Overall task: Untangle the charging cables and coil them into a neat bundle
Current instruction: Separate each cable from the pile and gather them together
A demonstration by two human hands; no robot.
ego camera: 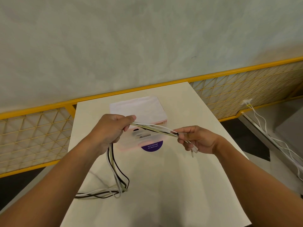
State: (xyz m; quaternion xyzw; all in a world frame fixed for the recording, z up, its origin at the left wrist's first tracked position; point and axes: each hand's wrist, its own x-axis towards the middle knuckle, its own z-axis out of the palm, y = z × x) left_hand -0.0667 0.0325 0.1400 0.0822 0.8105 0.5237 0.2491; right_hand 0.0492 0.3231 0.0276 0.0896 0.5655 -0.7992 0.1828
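Stretching a bunch of thin white, cream and black charging cables between both hands above the cream rectangular surface, the person is clasping the bunch in the left hand, its grip curled round it. The grip of the right hand is pinching the plug ends. Slack is hanging from the left hand and lying looped on the surface, near a translucent plastic box.

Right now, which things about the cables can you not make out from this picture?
Head view only.
Number of cables: strands overlap, and the left hand covers a part.
Plug types at the right hand: too small.
Far cable ends: at the table edge, hidden by the left forearm.
Box contents: cloudy plastic.
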